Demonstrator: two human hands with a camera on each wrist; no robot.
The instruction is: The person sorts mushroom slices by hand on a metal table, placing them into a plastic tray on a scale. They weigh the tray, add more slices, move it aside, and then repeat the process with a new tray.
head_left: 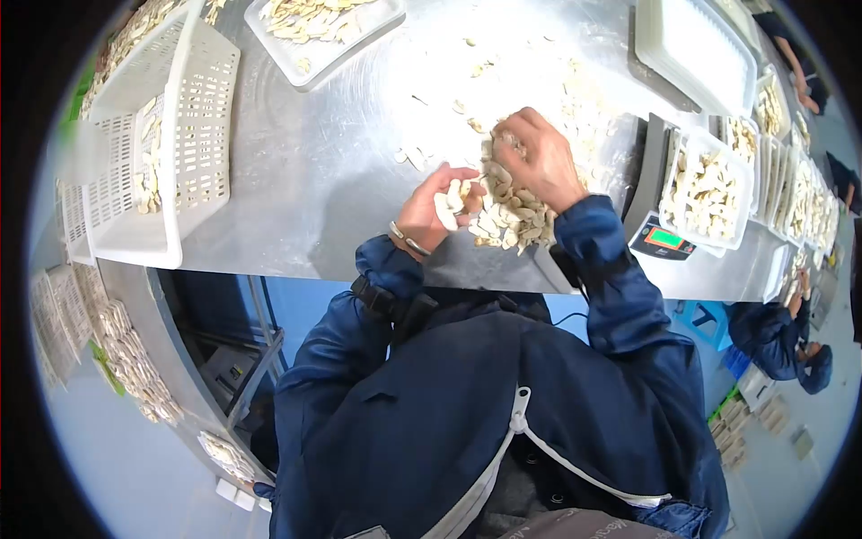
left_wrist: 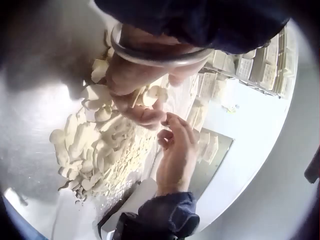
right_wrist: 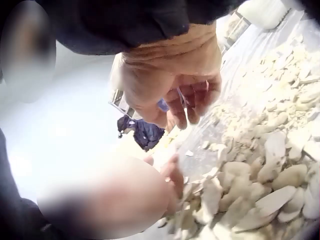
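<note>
Pale, mushroom-like slices lie in a pile [head_left: 512,220] on the metal table, close in front of the person's body. My left hand [head_left: 426,211], palm turned up at the pile's left side, holds several slices [head_left: 446,208] within its curled fingers. In the left wrist view, a slice [left_wrist: 152,95] shows between its thumb and fingers. Over the pile, my right hand [head_left: 543,157] has its fingers bent downward. The right wrist view shows this hand [right_wrist: 172,82] with loosely curled fingers, a gap between them and no slice visible there. Its fingertips are close to the left hand's.
A white slotted basket [head_left: 205,126] stands at the left. A white tray [head_left: 310,76] of slices sits at the back. On the right, a scale [head_left: 663,239] bears a filled tub [head_left: 705,235], beside stacked white trays [head_left: 696,54]. Another person [head_left: 777,346] is at the far right.
</note>
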